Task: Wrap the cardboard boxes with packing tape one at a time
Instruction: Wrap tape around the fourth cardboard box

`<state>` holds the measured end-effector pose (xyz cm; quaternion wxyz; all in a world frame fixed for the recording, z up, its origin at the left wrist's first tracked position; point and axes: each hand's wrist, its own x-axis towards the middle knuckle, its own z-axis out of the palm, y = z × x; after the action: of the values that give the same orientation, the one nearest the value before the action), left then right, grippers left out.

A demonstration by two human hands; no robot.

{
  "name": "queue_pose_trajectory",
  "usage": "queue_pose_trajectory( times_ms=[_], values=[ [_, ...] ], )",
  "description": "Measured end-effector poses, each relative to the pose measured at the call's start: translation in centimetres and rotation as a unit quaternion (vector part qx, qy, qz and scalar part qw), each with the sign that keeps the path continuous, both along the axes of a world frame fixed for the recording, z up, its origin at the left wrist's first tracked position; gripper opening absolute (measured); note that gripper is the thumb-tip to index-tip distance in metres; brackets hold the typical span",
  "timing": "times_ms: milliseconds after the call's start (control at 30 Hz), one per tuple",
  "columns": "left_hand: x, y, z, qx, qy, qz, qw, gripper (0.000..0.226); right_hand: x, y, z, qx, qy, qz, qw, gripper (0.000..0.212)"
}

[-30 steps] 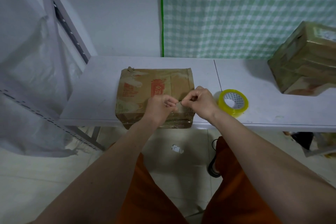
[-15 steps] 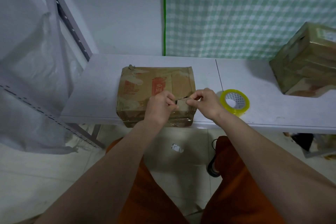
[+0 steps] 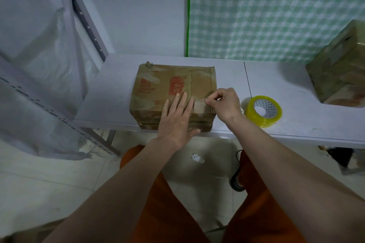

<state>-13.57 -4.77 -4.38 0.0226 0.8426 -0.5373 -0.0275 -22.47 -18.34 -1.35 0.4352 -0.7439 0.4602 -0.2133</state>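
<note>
A worn brown cardboard box [image 3: 158,85] with red print lies on the white table [image 3: 110,92], its near side at the table's front edge. My left hand [image 3: 176,118] lies flat on the box's near top, fingers straight. My right hand [image 3: 225,103] pinches a short strip of tape [image 3: 202,102] at the box's near right corner, thumb against forefinger. A roll of yellowish packing tape [image 3: 263,110] lies flat on the table just right of my right hand. A second box [image 3: 339,73], wrapped in tape, sits tilted at the far right.
A green checked curtain [image 3: 276,12] hangs behind the table. A metal rack draped in plastic sheet [image 3: 39,65] stands to the left. On the floor below lie a scrap of paper [image 3: 197,158] and a black shoe [image 3: 236,181].
My left hand has let go of the tape and spread flat on the box top. My right hand has shifted a little to the right, still pinching the tape strip.
</note>
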Motion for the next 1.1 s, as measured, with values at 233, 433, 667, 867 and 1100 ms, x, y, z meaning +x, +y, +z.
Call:
queue_pose_trajectory(
  times_ms=[233,433,667,867,1100],
  values=[
    [-0.1,0.4,-0.5,0.009,-0.028,-0.023,0.999,0.099,0.3,-0.1,-1.2,-0.011,0.013,-0.004,1.000,0.012],
    [-0.3,-0.1,-0.5,0.030,-0.049,-0.017,0.998,0.104,-0.6,0.7,-1.2,-0.023,0.001,-0.029,0.999,0.028],
    [-1.0,-0.4,0.0,0.065,-0.055,-0.003,0.996,0.101,-1.2,1.1,-2.0,0.020,-0.023,-0.042,0.999,0.042],
    [-2.6,-2.1,0.6,0.062,-0.053,-0.014,0.997,0.090,-1.0,1.0,-2.0,0.055,-0.038,-0.051,0.996,0.044],
    [-2.3,-1.6,-0.2,0.038,-0.064,-0.023,0.997,0.095,-0.9,0.5,-1.8,0.072,-0.055,-0.041,0.995,0.029]
  ],
)
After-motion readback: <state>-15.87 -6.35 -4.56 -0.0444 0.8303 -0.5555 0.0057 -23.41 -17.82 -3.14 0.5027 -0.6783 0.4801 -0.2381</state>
